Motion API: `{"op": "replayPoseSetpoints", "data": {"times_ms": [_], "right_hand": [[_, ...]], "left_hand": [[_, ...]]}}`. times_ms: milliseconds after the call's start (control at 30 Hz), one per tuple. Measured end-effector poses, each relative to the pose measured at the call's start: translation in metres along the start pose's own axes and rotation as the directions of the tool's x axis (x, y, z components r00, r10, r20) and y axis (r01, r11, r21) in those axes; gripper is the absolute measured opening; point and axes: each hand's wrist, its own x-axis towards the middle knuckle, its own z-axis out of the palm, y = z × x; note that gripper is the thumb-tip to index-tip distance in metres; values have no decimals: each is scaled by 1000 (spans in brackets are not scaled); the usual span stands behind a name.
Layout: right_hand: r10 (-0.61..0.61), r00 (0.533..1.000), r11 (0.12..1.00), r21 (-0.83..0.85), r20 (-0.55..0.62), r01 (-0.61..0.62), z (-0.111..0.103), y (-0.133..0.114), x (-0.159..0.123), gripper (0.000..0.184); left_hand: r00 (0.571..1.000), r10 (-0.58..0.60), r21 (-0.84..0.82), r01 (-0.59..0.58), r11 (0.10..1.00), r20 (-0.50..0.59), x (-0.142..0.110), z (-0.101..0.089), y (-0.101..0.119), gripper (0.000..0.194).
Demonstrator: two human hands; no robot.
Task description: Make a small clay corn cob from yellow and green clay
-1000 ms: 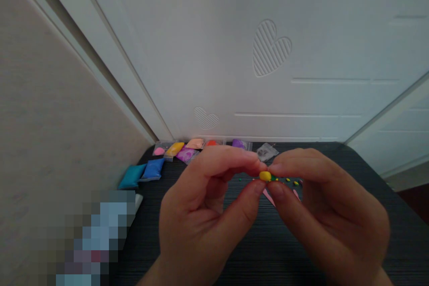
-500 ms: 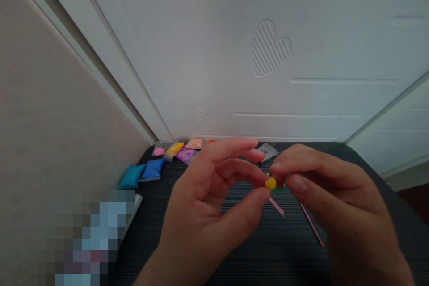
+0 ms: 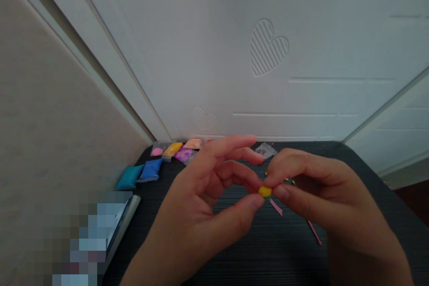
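A small lump of yellow modelling clay (image 3: pixel 265 191) is held above the dark table between both hands. My left hand (image 3: pixel 208 205) pinches its left side between thumb and forefinger, with the other fingers raised and spread. On the right side, the thumb and forefinger of my right hand (image 3: pixel 328 196) press against the lump. Below the hands lie a flat pink strip (image 3: pixel 276 207) and a thin pink stick (image 3: pixel 315 232), whose upper end is hidden by my right hand. Small green and yellow bits (image 3: pixel 290 182) show behind the right fingers, mostly covered.
Clay packets line the table's back left: teal (image 3: pixel 130 178), blue (image 3: pixel 151 170), yellow (image 3: pixel 172 149), purple (image 3: pixel 184 155) and peach (image 3: pixel 193 144). A crumpled clear wrapper (image 3: pixel 266 150) lies at the back. A partly pixelated flat object (image 3: pixel 124 223) is at left. A white panel (image 3: pixel 208 53) rises behind the table.
Both hands have shifted slightly left and down with the yellow clay. The right fingertips have closed in on it, and the lump looks more elongated than before.
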Motion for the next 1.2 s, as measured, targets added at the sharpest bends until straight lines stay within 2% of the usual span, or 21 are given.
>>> {"op": "replayPoseSetpoints", "data": {"times_ms": [133,267,467,633,900,1200], "right_hand": [[-18,996,999,28,-87,21,3,2,0,15],[-25,987,998,50,-157,33,7,1,0,13],[37,965,994,108,-261,-9,15,-2,-2,13],[21,963,991,130,-269,14,17,-1,-2,15],[6,965,992,126,-263,29,18,-2,-1,16],[16,965,993,118,-263,16,17,-3,-2,15]], "left_hand": [[997,59,40,-58,998,-40,-1,2,0,49],[977,163,140,-144,980,-140,-4,5,0,49],[970,226,260,-195,946,-95,-5,4,3,52],[965,247,308,-209,928,-87,-4,5,4,51],[951,278,353,-216,910,-133,-5,7,4,45],[943,319,387,-263,884,-89,-6,5,4,55]]}}
